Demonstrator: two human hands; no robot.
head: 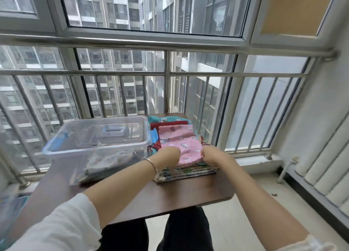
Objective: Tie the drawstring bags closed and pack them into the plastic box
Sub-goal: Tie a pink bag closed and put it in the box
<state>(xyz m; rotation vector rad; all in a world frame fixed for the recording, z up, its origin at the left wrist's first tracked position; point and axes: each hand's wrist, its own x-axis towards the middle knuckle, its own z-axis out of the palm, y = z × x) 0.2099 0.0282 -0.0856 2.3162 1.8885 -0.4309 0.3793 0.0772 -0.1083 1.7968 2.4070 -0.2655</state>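
Observation:
A pink drawstring bag [181,143] with a white animal print lies on top of a stack of patterned bags [187,172] at the right of a small brown table. My left hand [168,155] pinches the pink bag's near left corner. My right hand [213,157] grips its near right edge, close to a dark red drawstring [204,144]. To the left of the stack stands a clear plastic box [56,150], with dark and pale bags showing through its near side.
The brown table [170,198] is small, with its front edge above my dark-trousered legs. A metal railing and windows stand right behind it. A white radiator [324,171] runs along the right wall. More bags in teal and red [168,123] lie behind the pink one.

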